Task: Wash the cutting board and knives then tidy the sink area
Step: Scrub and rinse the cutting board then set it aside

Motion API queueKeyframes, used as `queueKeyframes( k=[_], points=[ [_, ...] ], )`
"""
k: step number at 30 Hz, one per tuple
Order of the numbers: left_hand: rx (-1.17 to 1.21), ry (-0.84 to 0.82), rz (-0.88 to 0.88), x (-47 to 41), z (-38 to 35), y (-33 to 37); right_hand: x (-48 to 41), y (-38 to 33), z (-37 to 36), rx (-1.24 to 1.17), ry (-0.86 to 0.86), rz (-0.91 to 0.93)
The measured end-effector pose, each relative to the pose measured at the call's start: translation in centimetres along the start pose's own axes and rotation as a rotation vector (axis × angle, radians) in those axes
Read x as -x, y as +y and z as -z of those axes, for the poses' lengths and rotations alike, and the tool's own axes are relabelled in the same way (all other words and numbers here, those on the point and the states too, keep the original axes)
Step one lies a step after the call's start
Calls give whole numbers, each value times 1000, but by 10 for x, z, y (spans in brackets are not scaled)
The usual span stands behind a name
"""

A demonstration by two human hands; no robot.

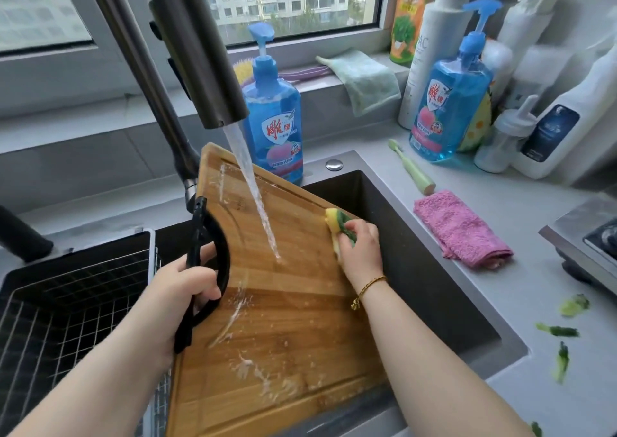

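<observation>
**Cutting board tilted over the sink, sponge at its right edge**

Cutting board (283,303), wooden and wet with soap streaks, slants across the dark sink (417,269), its far corner raised toward the faucet head (200,59) and its near end low at the front rim. A water stream (253,189) from the faucet lands on the middle of the board's face.

The left hand (180,289) curls its fingers round the curved black handle (220,256) on the board's left edge and holds it firmly. That edge stands just beside the wire basket (66,303), which fills the left part of the sink, so there is little room on that side.

The right hand (362,253) grips a yellow and green sponge (337,222) and presses it against the board's right edge, near the upper corner. Right of that edge the sink basin lies open down to its dark floor.

A blue dish soap bottle (273,129) stands just behind the board's far corner, close to the stream. On the grey counter to the right lie a green toothbrush (412,166) and a pink cloth (460,229) close to the sink rim, with vegetable scraps (557,329) farther toward the front. A second blue soap bottle (450,102) stands among other bottles at the back.
</observation>
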State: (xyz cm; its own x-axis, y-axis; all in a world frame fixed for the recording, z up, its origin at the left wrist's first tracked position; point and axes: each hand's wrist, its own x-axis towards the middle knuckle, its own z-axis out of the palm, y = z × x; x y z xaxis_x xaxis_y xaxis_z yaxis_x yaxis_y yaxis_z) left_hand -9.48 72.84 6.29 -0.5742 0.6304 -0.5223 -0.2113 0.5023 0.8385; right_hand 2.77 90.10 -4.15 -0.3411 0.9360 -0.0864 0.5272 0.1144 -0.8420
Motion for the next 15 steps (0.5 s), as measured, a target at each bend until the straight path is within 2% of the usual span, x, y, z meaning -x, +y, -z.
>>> queueKeyframes(
  k=[2,4,7,9,10,12,15],
  points=[
    [-67,-80,-5,4,15,-9,1,11,5,-6,27,-141],
    [-46,-97,-14,-1,25,-16,6,14,1,1,15,-161],
    [109,53,-8,-4,18,-10,26,1,-8,24,-51,25],
    [164,48,-28,1,21,-12,37,-2,-11,50,-91,130],
    [167,47,-39,4,22,-11,39,1,-9,57,-86,127],
    [163,45,-63,8,23,-4,34,10,2,53,-44,8],
    [36,3,-76,8,30,0,37,17,11,39,-40,-156]
  ],
)
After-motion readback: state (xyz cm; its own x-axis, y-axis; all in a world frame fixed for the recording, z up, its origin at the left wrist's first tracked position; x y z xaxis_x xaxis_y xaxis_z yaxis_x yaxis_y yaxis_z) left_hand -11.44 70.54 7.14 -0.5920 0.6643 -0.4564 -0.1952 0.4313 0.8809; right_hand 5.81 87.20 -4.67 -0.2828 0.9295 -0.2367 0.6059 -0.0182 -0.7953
